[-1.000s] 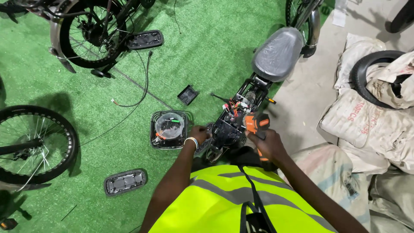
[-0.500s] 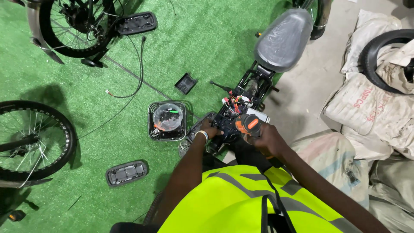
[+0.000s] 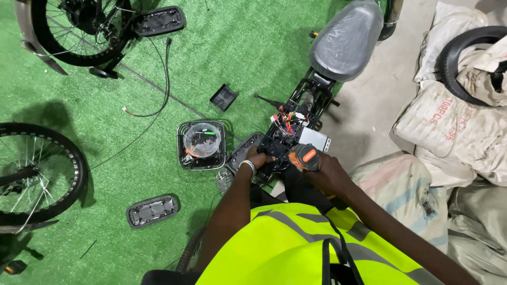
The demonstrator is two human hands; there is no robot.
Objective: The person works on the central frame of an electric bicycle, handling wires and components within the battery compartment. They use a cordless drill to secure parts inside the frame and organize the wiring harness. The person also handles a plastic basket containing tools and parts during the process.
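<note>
A spoked wheel lies at the far left on the green turf, with a black pedal plate below it. Right of these, a clear tub of small parts is set. The left hand is closed on the black frame housing, below the grey saddle. The right hand is gripped around an orange-and-black power driver, held against that housing. Sacks are piled at the right.
</note>
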